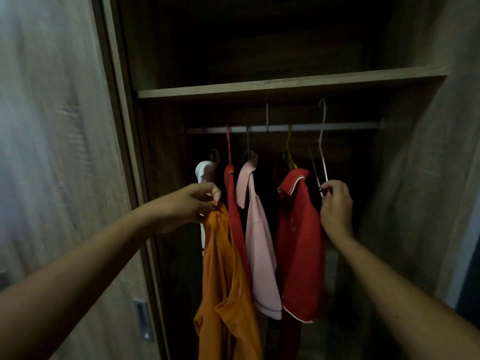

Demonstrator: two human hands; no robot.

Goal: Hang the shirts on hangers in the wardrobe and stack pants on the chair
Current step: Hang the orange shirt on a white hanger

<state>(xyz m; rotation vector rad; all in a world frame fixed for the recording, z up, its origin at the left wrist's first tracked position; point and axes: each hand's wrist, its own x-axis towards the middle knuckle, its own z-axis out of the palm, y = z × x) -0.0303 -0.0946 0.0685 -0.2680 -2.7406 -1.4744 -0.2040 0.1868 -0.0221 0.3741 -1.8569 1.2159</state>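
My left hand (193,203) grips the collar of an orange shirt (224,281), which hangs down in front of the open wardrobe. My right hand (335,203) pinches the lower part of an empty pale wire hanger (321,141), its hook raised above the metal rail (337,126). On the rail hang a white shirt (204,170), a narrow red shirt (231,193), a pink shirt (257,242) and a red polo shirt (298,242), each on a hanger.
A wooden shelf (285,85) runs just above the rail. The sliding wardrobe door (65,152) with a recessed metal handle (142,319) stands at the left. The wardrobe's side wall (415,178) closes the right. The inside is dark.
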